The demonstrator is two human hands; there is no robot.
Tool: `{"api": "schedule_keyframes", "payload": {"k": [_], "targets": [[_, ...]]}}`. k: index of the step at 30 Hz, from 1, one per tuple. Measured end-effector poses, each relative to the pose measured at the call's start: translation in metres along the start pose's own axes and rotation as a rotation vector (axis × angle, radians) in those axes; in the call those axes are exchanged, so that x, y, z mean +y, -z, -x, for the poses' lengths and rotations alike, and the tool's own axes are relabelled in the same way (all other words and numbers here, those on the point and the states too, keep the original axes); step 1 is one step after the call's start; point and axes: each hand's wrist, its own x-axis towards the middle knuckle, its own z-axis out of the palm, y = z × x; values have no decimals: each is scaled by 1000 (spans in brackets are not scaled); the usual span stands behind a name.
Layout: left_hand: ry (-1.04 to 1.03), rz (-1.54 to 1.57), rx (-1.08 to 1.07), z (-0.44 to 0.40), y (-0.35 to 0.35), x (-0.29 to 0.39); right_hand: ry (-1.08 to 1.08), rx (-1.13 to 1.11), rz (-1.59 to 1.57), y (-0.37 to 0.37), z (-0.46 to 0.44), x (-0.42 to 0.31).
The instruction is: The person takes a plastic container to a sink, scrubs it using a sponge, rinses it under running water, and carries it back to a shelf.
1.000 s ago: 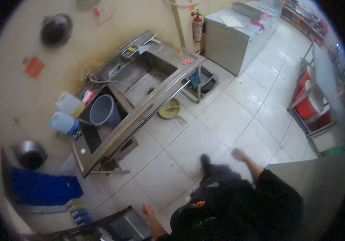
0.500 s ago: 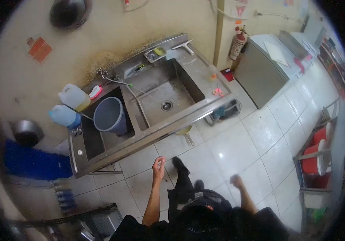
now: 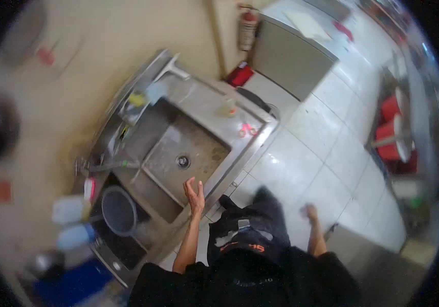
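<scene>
Your left hand (image 3: pixel 194 195) is open, fingers loosely bent, thumb spread away from them. It's in front of the stainless-steel sink (image 3: pixel 206 148), lined up with the basin's near edge; can't tell if it touches. Your right hand (image 3: pixel 310 211) is out by your side over the tile floor (image 3: pixel 281 162), too blurred to tell open or closed.

Sink sits ahead and to your left, set into a steel bench (image 3: pixel 196 94). Basin is rectangular, dull grey-brown metal, with darker blotches on the floor toward its right side. Round drain (image 3: pixel 182 161) shows bright metal with dark gaps. Grey bucket (image 3: pixel 118 211) stands in the adjoining left basin. Pink-orange-handled scissors (image 3: pixel 247 130) lie on the bench, right of the sink.
</scene>
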Motion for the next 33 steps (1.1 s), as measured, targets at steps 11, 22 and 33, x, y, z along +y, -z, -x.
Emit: {"api": "schedule_keyframes", "payload": {"k": [11,22,33], "targets": [[-485,-182,-313,-42,-257,70,61,139,132,-169,-435,-106],[-448,-669,-500,-72,-355,18,-82,330,41,-306,-759,-122],[-333,-553,-496,-56,-333,55,-3,818,58,-133,-593,-178]]}}
